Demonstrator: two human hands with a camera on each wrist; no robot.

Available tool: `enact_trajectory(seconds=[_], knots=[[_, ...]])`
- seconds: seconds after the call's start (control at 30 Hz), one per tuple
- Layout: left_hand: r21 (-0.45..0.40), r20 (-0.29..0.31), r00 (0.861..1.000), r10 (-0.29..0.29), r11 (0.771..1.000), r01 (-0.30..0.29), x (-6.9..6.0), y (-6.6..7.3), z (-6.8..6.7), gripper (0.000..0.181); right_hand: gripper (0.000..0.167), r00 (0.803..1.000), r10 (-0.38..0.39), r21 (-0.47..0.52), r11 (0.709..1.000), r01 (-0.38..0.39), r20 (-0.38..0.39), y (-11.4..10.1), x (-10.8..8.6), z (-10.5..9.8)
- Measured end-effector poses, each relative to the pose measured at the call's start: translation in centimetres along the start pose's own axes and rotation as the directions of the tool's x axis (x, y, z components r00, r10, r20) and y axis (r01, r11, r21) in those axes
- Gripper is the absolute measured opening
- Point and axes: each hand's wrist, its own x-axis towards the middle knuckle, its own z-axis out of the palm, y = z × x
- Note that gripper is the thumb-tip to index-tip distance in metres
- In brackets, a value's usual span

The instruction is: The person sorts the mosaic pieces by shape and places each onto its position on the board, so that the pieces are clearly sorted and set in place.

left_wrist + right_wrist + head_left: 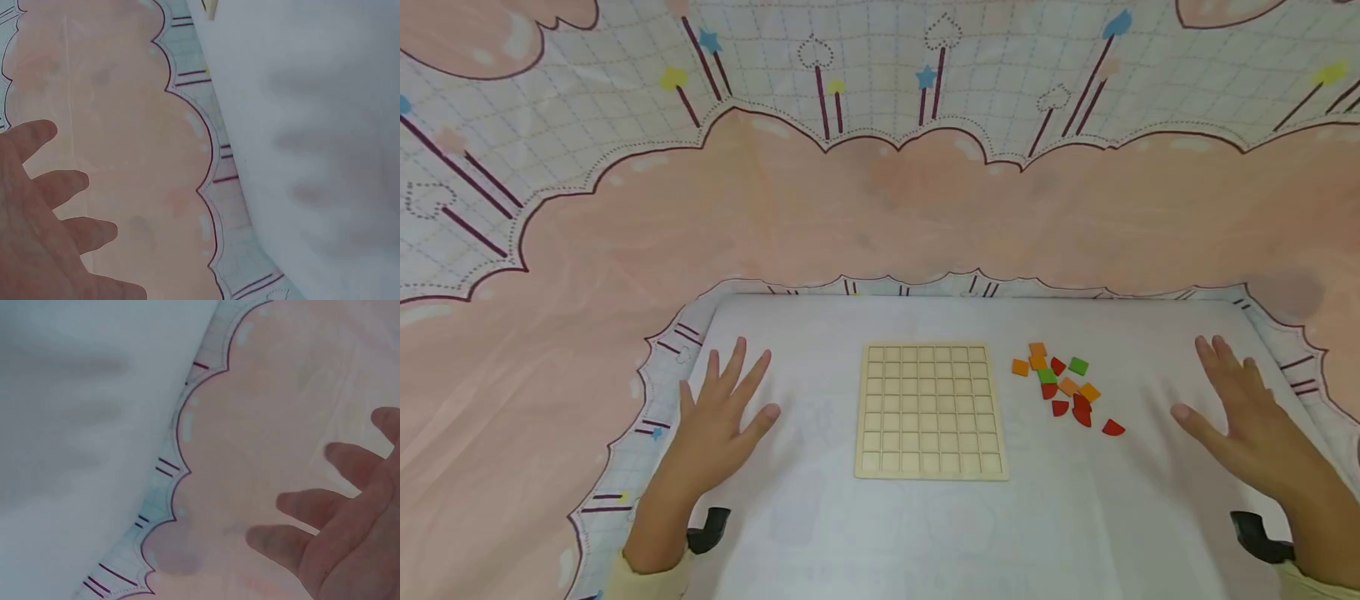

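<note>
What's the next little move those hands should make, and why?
I'd probably bring the right fingers over to the loose colored pieces: they're empty and nearer than the left fingers, and the gridded board shows only bare squares.

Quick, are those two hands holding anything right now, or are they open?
Left hand: open, holding nothing.
Right hand: open, holding nothing.
</note>
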Motion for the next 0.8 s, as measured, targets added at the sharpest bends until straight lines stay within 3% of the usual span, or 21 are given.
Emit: enact_trajectory(seconds=[0.13, 0.33, 0.5, 0.7, 0.8], knots=[[-0.091, 0.008, 1.0, 0.003, 0.996, -0.003, 0.6, 0.8, 1.1, 0.071, 0.091, 0.998, 0.01, 0.048, 0.999, -0.012, 0.056, 0.2, 0.7, 0.7], [-0.205, -0.009, 1.0, 0.008, 0.979, -0.009, 2.1, 2.2, 3.5, 0.065, 0.084, 0.993, -0.007, 0.031, 1.0, 0.003, 0.118, 0.4, 2.3, 2.5], [-0.372, -0.027, 1.0, -0.003, 0.928, -0.007, 3.3, 2.7, 6.0, 0.056, 0.081, 0.972, 0.043, 0.012, 0.999, -0.047, 0.231, 0.3, 3.6, 4.0], [-0.525, -0.061, 0.997, -0.037, 0.851, 0.0, 4.6, 2.7, 8.9, 0.05, 0.076, 0.954, 0.081, 0.042, 0.994, -0.097, 0.287, -0.5, 4.8, 5.7], [-0.56, -0.073, 0.996, -0.054, 0.829, 0.004, 5.1, 2.7, 10.0, 0.048, 0.075, 0.951, 0.086, 0.062, 0.992, -0.109, 0.299, -0.6, 5.1, 6.3]])
